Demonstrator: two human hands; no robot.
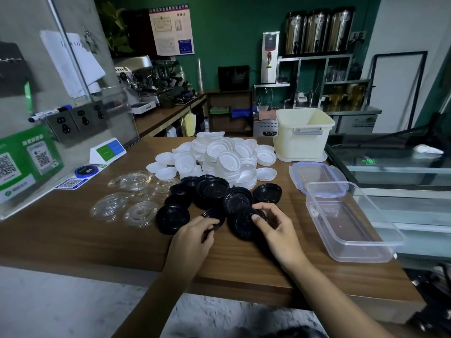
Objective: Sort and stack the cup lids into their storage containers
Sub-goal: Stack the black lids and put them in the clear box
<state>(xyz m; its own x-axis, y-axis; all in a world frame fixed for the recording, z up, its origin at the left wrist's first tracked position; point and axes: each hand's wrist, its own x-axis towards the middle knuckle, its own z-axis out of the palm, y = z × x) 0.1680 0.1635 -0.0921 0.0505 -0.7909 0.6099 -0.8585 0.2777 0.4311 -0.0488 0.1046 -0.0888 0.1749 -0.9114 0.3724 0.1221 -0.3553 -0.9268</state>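
Note:
Several black cup lids (214,191) lie in a loose group at the middle of the wooden counter (97,240). Behind them rises a heap of white lids (219,157), and clear lids (127,203) lie to the left. My left hand (195,237) pinches a small black lid (214,215) at its near edge. My right hand (275,228) grips a larger black lid (241,225) with thumb on top and fingers curled round its rim. A clear rectangular container (351,223) stands empty at the right.
A cream bin (302,135) with a grey handle stands at the back right, with a clear clip-lock lid (317,174) in front of it. A payment stand (24,162) and stickers line the left wall. A glass display case (390,164) borders the counter's right side.

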